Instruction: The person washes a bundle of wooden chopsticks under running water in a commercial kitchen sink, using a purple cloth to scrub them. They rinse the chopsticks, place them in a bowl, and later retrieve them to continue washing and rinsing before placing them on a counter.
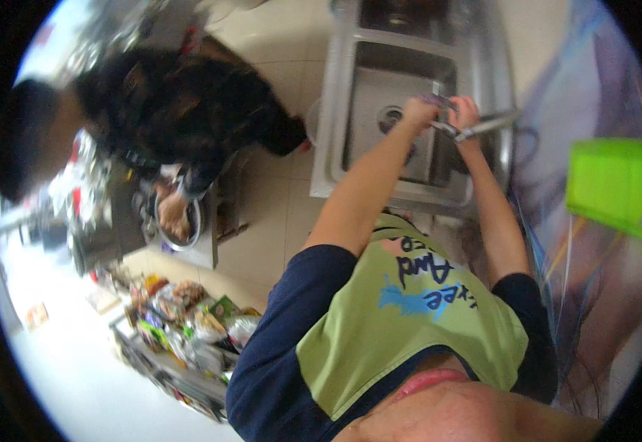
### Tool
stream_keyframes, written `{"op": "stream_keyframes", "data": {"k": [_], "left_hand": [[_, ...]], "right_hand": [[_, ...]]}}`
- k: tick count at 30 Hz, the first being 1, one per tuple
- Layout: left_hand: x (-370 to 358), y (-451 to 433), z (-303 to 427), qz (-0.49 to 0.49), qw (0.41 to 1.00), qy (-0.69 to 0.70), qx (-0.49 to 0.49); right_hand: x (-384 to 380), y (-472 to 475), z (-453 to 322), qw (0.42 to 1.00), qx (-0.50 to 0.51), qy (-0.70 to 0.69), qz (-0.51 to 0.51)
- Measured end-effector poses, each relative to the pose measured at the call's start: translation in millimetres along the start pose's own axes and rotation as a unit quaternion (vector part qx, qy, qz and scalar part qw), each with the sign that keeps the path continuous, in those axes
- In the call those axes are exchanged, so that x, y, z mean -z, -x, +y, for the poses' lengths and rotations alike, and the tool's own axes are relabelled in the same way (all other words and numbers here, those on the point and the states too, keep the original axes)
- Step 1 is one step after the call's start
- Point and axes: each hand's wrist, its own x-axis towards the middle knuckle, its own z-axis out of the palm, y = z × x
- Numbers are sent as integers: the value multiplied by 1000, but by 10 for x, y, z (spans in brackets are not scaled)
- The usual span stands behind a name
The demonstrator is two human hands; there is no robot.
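My left hand (423,114) is closed around a small, dark purplish item (436,100), too blurred to name, over the stainless steel sink basin (373,91). My right hand (466,115) is close beside it, fingers curled; whether it also grips the item is unclear. A metal faucet spout (486,125) reaches in from the right and ends between my hands, crossing near my right wrist. Below and to the left of my hands lies the basin's drain (391,117).
A person in dark clothes (188,105) bends close by on the left, near a metal bowl (200,221) of food. Bagged goods (199,326) crowd a rack at lower left. A green plastic container (613,185) is at right. A second basin (403,16) adjoins the first.
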Motion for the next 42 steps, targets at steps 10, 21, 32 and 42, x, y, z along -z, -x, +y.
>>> {"op": "stream_keyframes", "data": {"k": [10, 21, 32, 42], "left_hand": [[-160, 181, 126, -24, 909, 357, 213], [295, 452, -494, -214, 826, 503, 138], [331, 552, -399, -237, 940, -228, -86], [359, 517, -589, 26, 974, -220, 36]], "right_hand": [[230, -161, 146, 938, 30, 238, -251], [325, 101, -448, 955, 201, 66, -207], [-61, 89, -830, 882, 183, 165, -403], [-76, 46, -884, 938, 128, 20, -322]]}}
